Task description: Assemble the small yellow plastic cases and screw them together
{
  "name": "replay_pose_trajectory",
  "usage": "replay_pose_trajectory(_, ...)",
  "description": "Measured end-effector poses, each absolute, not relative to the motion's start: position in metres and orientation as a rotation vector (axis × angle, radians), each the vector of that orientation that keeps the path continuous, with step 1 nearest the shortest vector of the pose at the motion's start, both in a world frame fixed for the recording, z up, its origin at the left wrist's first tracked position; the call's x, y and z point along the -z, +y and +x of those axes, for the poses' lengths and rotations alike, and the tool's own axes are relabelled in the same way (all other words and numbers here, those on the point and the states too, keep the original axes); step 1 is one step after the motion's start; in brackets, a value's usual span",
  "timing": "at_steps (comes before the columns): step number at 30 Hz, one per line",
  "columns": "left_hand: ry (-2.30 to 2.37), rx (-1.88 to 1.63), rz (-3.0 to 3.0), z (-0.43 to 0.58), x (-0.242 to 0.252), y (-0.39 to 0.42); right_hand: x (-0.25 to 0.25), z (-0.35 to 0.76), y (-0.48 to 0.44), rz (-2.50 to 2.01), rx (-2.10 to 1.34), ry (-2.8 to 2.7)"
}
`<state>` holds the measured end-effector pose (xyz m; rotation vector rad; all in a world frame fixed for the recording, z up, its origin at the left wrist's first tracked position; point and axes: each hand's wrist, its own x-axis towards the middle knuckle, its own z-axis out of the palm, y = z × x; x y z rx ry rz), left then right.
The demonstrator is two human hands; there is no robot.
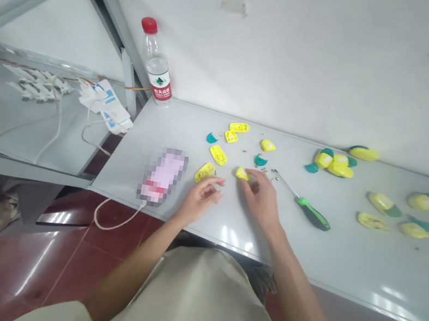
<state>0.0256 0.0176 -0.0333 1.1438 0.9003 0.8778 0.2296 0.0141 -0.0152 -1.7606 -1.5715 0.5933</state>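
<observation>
My right hand rests on the grey table, its fingertips pinched on a small yellow plastic piece. My left hand lies beside it with fingers loosely curled and apart, holding nothing, just below a yellow oval shell. Several more yellow shells and teal caps lie scattered beyond the hands. A green-handled screwdriver lies to the right of my right hand.
A pink phone with a cable lies left of my left hand. A water bottle with a red cap stands at the back left. Assembled yellow-and-teal parts lie at right. White cables cover the neighbouring bench.
</observation>
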Motion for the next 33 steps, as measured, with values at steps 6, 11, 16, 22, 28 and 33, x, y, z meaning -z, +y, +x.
replay_pose_trajectory(6,0.921,-0.87,1.146,0.025,0.031,0.017,0.015,0.227,0.034,-1.852,-0.506,-1.713)
replay_pose_trajectory(11,0.903,-0.886,1.157,0.025,0.033,0.017,0.005,0.253,0.057,-1.846,-0.453,-1.675)
replay_pose_trajectory(16,0.886,-0.898,1.181,0.026,0.034,0.017,0.003,0.295,0.107,-1.94,-0.237,-1.635)
replay_pose_trajectory(22,1.03,-0.997,1.264,0.028,0.03,0.007,0.015,0.311,0.142,-2.115,-0.356,-1.738)
replay_pose_trajectory(28,1.345,-1.089,1.643,0.02,0.019,0.004,-0.012,0.314,0.123,-2.101,-0.464,-1.53)
replay_pose_trajectory(33,1.595,-0.971,1.882,0.014,0.021,0.019,-0.051,0.303,0.066,-1.572,-1.117,-1.033)
